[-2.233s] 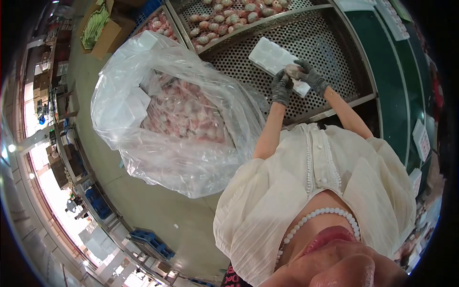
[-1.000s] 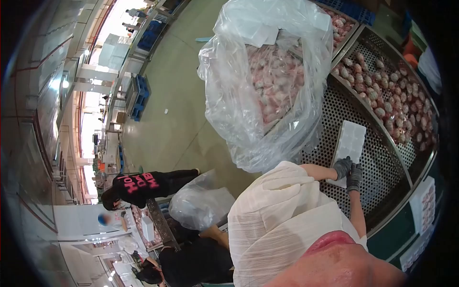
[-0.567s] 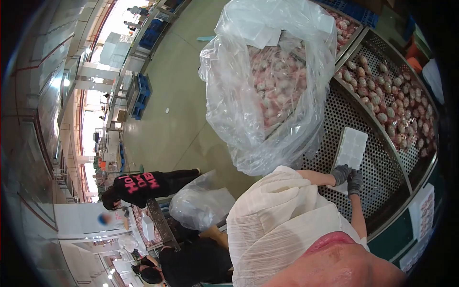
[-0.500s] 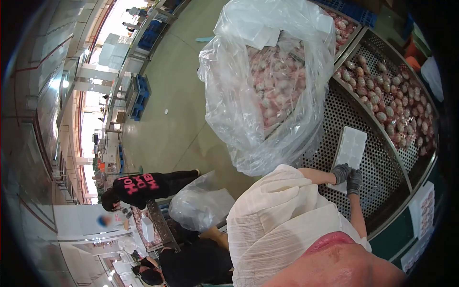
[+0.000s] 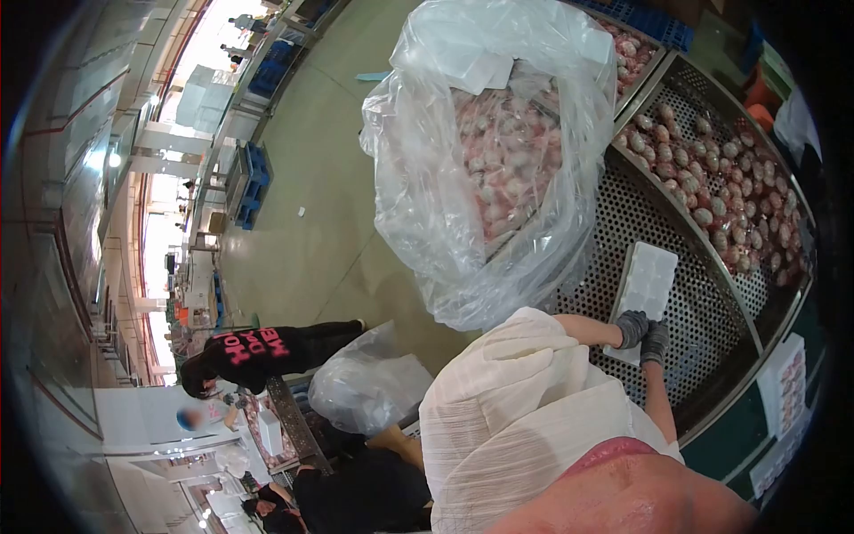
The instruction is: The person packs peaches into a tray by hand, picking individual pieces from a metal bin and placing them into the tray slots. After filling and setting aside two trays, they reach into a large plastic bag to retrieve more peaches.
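A white tray (image 5: 652, 271) with rounded compartments lies on the perforated metal surface (image 5: 614, 209). My left hand (image 5: 632, 328), in a grey knitted glove, has its fingers curled at the tray's near end. Right beside it, nearly touching, my right hand (image 5: 656, 342) in a similar glove is closed at the tray's edge. The fingertips are small and partly hidden in this view. Beyond the divider, many pale, speckled, egg-like things (image 5: 703, 216) lie in a metal bin.
A large clear plastic bag (image 5: 418, 214) drapes beside the metal table, with more reddish egg-like things (image 5: 507, 160) in it. A printed sheet (image 5: 787, 374) sits at the far right. Two co-workers, one in a black printed top (image 5: 258, 347), stand by another metal table (image 5: 298, 418).
The view has shifted slightly. Both hands stay at the tray's near end, and more of the tray's near corner shows beside my left hand.
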`<state>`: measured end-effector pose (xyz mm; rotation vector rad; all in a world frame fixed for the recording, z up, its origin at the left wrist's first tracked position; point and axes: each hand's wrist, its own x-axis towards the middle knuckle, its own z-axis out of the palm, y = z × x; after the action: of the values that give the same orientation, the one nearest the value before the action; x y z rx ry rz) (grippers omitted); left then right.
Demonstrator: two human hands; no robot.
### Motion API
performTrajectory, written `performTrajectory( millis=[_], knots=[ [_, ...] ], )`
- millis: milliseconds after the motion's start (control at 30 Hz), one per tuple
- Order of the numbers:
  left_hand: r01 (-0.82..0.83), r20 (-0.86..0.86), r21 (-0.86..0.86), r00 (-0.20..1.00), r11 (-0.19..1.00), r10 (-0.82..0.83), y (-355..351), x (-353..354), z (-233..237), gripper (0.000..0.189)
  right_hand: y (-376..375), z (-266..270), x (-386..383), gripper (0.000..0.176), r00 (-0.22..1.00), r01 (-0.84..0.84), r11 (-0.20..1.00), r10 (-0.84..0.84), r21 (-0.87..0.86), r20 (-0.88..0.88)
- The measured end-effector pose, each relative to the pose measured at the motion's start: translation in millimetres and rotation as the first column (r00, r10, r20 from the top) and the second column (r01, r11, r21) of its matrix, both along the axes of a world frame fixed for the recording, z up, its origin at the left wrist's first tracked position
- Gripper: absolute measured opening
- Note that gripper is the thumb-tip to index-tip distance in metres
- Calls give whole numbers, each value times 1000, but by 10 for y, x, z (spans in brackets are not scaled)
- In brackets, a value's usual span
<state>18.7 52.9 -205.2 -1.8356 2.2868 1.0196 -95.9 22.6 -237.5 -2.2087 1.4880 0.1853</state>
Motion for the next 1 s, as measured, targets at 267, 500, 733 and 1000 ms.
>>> performTrajectory(
  millis=[267, 500, 733, 1000],
  knots=[
    [-93, -92, -88, 992, 992, 85, 166, 11, -285, 27, -58, -171, 28, 19, 993, 1, 1000, -1, 3, -118],
    [28, -56, 0, 998, 1000, -28, 66, 54, -411, 26, -449, 222, 8, 19, 933, -330, 914, 353, 237, -65],
    [-137, -298, -16, 946, 990, 126, -31, 210, 10, 14, -2181, -84, -215, 36, 982, 152, 920, -100, -361, 159],
    [36, -187, -5, 982, 999, -36, -434, 396, -172, 17, -2854, 245, 171, 54, 938, 245, 970, -235, 8, -256]
  ],
)
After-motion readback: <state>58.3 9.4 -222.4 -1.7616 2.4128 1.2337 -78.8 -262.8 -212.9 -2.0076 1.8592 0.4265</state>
